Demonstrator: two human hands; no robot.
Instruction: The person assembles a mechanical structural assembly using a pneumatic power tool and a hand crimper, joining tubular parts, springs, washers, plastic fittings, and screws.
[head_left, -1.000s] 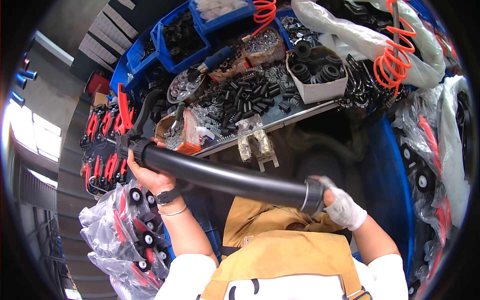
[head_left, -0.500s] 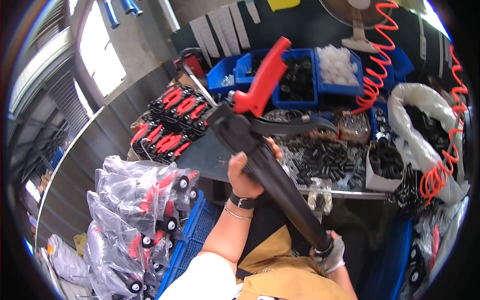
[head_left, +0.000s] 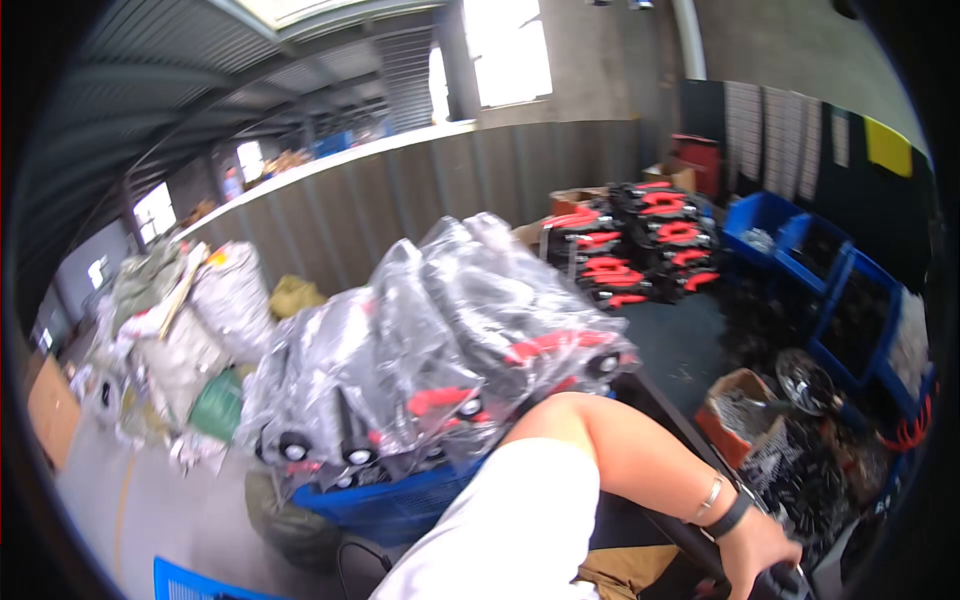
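My left hand [head_left: 757, 553], with a dark wristband and a metal bangle above it, is at the lower right. Its fingers curl around a black part [head_left: 786, 580] of the tube-shaped tool, most of which lies beyond the picture's lower edge. My left forearm [head_left: 650, 455] crosses in front of the bench. Beside that arm, clear plastic bags [head_left: 450, 300] with red and black wheeled items inside are heaped on a blue plastic crate [head_left: 390, 510]. My right hand is out of the picture.
Red-handled black tools [head_left: 640, 240] stand in rows on the dark bench [head_left: 680, 345]. Blue parts bins [head_left: 850, 310] line its right side, near an open carton of small metal parts [head_left: 740, 415]. Stuffed sacks [head_left: 225, 295] sit on the floor at left.
The view has swung left, bringing the bagged items to the middle and the sacks into sight. The tool's red handle and my right hand have left the picture.
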